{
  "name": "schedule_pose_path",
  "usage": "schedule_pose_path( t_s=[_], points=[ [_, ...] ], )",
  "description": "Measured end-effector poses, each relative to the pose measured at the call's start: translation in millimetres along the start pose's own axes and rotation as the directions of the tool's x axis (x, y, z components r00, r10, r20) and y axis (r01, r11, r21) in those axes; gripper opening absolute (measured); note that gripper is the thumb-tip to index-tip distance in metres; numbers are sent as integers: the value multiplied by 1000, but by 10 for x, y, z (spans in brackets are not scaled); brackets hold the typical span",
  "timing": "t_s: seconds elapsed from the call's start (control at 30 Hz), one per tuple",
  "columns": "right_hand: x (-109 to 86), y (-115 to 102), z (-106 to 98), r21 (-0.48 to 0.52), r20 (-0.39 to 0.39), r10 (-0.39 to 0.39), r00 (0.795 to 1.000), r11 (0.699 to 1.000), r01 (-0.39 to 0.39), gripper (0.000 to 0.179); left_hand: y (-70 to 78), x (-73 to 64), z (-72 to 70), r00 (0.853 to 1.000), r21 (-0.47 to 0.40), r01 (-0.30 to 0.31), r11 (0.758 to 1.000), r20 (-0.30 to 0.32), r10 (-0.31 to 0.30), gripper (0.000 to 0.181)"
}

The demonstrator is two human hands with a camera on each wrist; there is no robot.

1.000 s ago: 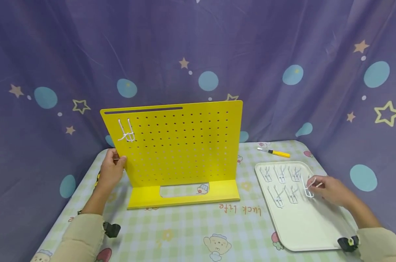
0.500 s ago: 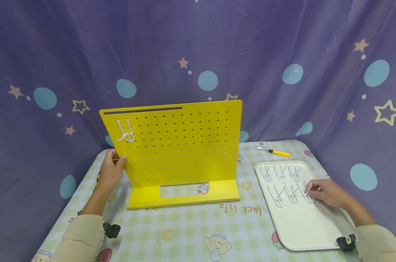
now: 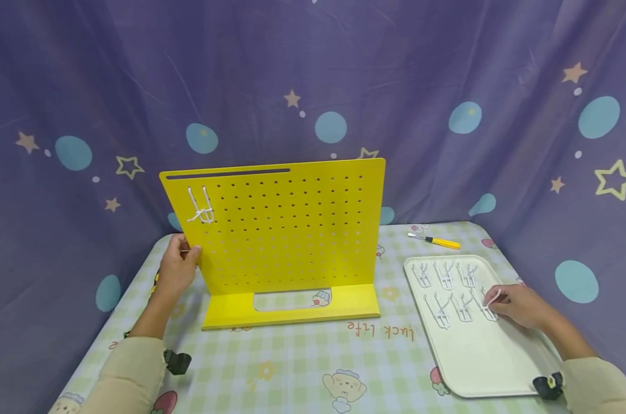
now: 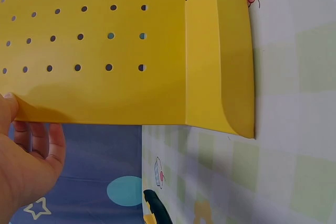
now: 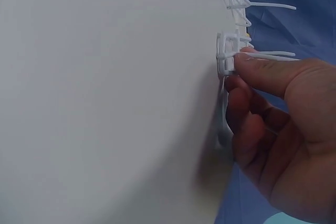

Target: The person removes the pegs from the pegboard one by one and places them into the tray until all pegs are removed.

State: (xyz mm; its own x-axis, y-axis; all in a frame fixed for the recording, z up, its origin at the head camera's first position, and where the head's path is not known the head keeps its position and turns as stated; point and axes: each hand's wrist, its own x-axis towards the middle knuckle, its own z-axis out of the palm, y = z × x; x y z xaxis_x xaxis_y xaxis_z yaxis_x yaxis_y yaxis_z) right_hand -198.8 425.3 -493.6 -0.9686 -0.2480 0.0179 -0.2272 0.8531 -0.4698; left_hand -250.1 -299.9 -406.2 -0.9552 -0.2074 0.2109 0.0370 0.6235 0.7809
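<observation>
A yellow pegboard (image 3: 277, 253) stands upright on its flat base at the left-centre of the table. My left hand (image 3: 177, 270) grips its left edge, thumb on the front face and fingers behind, as the left wrist view also shows. One white wire pegboard hook (image 3: 203, 214) hangs near the board's upper left corner. At the right, my right hand (image 3: 522, 306) pinches another white pegboard hook (image 5: 227, 56) between thumb and fingers, low over the cream tray (image 3: 499, 368). Several similar hooks (image 3: 446, 276) lie in two rows beside it.
A screwdriver (image 3: 444, 242) with a yellow handle lies behind the tray. A black-and-yellow object (image 4: 156, 208) sits on the table behind the board's left side, mostly hidden in the head view. A purple curtain (image 3: 313, 75) closes off the back.
My right hand has lowered its hook into the front row of the tray and still pinches it. The left hand keeps its hold on the pegboard's edge.
</observation>
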Motion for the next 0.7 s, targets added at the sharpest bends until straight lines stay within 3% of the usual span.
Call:
schedule_pose_path(
  t_s=[0.2,0.43,0.6,0.7],
  points=[
    [-10,-14,-15,11,-4,-8,1000,1000,8,8,-16,2,2,1000,2,14,1000,-8,-14,33],
    [-35,-42,-115,3,10,58,998,998,-58,10,-16,5,3,1000,-2,11,1000,-7,-11,31],
    [-65,-125,-330,44,29,91,995,995,-92,22,-24,15,-2,1000,3,4,1000,0,-4,32],
    [-71,-203,-533,5,11,82,997,997,-82,27,-36,13,-5,1000,7,0,1000,6,0,34]
  ],
)
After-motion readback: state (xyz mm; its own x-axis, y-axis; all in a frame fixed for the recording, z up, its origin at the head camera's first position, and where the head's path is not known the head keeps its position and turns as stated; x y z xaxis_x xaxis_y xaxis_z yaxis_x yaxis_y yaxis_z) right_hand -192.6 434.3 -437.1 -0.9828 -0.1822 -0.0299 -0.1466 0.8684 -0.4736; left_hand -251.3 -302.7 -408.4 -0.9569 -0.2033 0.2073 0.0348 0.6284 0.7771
